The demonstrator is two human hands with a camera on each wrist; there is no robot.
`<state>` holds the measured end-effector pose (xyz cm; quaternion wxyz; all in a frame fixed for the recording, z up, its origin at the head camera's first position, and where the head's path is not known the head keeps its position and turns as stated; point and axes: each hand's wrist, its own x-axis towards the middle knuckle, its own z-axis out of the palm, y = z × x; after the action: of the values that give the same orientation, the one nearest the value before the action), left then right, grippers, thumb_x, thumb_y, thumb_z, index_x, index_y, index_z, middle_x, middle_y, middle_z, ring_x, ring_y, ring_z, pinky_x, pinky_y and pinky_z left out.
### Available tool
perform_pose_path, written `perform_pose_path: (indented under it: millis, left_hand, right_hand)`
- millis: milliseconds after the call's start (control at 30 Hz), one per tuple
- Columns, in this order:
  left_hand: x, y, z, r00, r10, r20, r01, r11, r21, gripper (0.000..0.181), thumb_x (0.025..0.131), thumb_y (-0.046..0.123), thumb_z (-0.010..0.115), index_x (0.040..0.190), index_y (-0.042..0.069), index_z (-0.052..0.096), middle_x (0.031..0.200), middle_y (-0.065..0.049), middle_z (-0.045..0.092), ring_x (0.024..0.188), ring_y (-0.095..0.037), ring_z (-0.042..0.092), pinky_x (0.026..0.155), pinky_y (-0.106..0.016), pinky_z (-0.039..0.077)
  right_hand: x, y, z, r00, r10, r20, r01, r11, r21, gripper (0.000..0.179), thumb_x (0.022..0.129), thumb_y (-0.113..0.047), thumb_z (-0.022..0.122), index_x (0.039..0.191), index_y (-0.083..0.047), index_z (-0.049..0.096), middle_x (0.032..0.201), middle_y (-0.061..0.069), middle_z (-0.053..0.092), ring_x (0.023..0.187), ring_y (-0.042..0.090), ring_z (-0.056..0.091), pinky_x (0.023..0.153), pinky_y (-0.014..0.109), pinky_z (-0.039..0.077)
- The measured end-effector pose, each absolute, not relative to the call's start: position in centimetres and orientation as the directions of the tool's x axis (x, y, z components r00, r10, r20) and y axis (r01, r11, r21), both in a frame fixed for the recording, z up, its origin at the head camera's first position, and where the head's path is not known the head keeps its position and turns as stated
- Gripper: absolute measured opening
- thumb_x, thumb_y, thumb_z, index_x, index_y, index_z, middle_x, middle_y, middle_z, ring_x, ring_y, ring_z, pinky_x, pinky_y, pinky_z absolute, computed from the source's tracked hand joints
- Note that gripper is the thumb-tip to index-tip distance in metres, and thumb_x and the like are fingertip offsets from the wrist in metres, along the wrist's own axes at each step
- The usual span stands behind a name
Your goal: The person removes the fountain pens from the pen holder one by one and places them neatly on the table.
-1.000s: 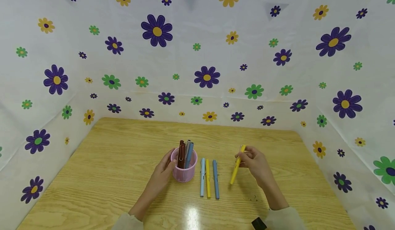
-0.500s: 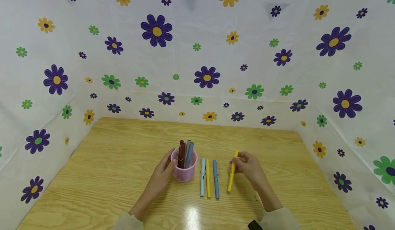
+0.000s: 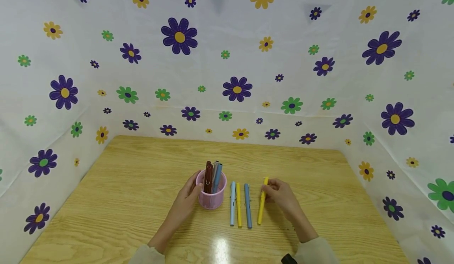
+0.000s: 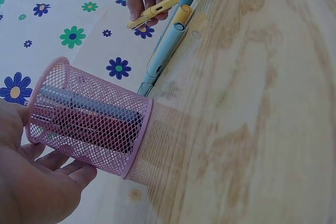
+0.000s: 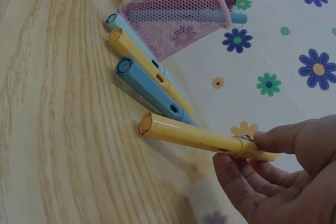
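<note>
In the head view my left hand (image 3: 186,199) holds the left side of a pink mesh pen cup (image 3: 212,201), which stands upright. Inside the cup are several capped pens, dark brown, grey and blue (image 3: 218,177). My right hand (image 3: 285,201) pinches a yellow pen (image 5: 194,137) near its clip end, between thumb and fingers. Its other end points down towards the table and looks slightly raised in the right wrist view. Left of it lie a light blue pen (image 3: 232,209), another yellow pen (image 3: 239,209) and a darker blue pen (image 3: 248,211), side by side.
A wooden table (image 3: 149,169) carries everything. White cloth with printed flowers (image 3: 213,67) walls off its back and both sides. Small dark specks lie on the wood near my right wrist. A black object (image 3: 289,259) shows by the right sleeve (image 3: 315,252).
My right hand has moved left and lower with the yellow pen, bringing it closer to the row of pens and more upright in view. The left hand and cup have stayed put.
</note>
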<state>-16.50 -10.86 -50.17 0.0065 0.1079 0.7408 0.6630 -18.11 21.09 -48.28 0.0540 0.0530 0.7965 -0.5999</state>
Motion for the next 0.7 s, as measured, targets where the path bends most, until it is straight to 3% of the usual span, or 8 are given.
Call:
perform_pose_path:
  millis: [467,700]
  left_hand:
    - [-16.6,-10.9,-50.5,-0.978,0.171,0.122,0.138,0.086,0.987,0.056,0.112,0.026,0.048,0.161,0.003,0.032,0.163,-0.02,0.035,0.151,-0.036,0.031,0.123,-0.051,0.026]
    - [-16.5,-10.9,-50.3,-0.977,0.175,0.124,0.14,0.081,0.987,0.057,0.112,0.026,0.047,0.161,0.001,0.031,0.163,-0.021,0.034,0.151,-0.037,0.03,0.123,-0.051,0.025]
  right_hand:
    - [-18.0,20.6,-49.2,-0.986,-0.016,-0.165,0.152,0.31,-0.939,0.032,0.102,-0.008,0.065,0.124,0.014,0.064,0.093,0.015,0.07,0.075,0.024,0.069,0.066,0.037,0.064]
    - [-17.9,20.0,-49.3,-0.99,-0.017,-0.142,0.128,0.346,-0.929,0.02,0.1,-0.006,0.066,0.107,0.012,0.07,0.072,0.013,0.064,0.062,0.021,0.062,0.055,0.031,0.059]
